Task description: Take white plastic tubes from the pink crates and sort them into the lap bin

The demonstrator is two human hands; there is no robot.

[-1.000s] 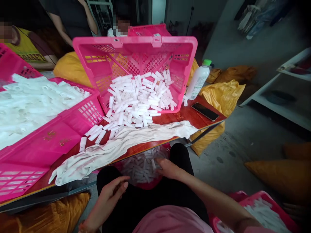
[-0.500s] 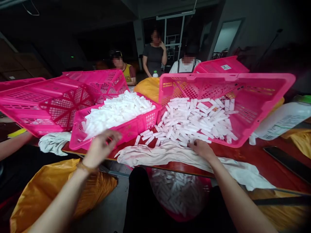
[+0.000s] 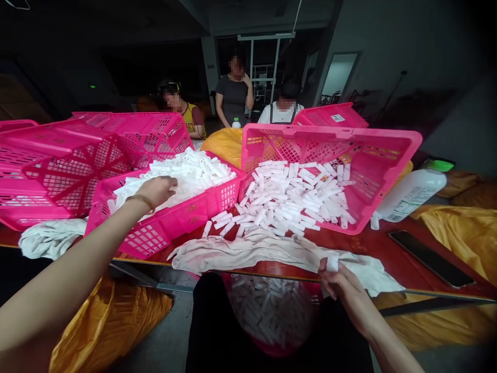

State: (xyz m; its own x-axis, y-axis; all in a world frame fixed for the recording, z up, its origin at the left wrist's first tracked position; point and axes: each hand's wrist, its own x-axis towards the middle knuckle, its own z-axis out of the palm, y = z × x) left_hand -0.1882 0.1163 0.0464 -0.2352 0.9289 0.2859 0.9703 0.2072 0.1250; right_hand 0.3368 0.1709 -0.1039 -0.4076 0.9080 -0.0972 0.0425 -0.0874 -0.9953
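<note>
My left hand (image 3: pixel 155 190) reaches into a pink crate (image 3: pixel 182 220) heaped with long white plastic tubes (image 3: pixel 186 173); its fingers curl down onto the pile. My right hand (image 3: pixel 339 282) is drawn back to the table's near edge, fingers pinched on one short white tube (image 3: pixel 332 262). A tilted pink crate (image 3: pixel 349 155) ahead spills several short white tubes (image 3: pixel 295 194) onto the red table (image 3: pixel 388 254). A white cloth (image 3: pixel 252 251) lies along the table's front. A pink tub of short tubes (image 3: pixel 272 311) rests on my lap.
More pink crates (image 3: pixel 58 166) stand at left, another (image 3: pixel 330 115) behind. A white bottle (image 3: pixel 411 192) with a green cap and a black phone (image 3: pixel 429 259) lie at right. Yellow bags (image 3: pixel 104 316) sit under the table. Three people are across the table.
My view rose from my lap to the table. My left hand went forward into the left crate. My right hand left the spilled pile and came back holding one short tube.
</note>
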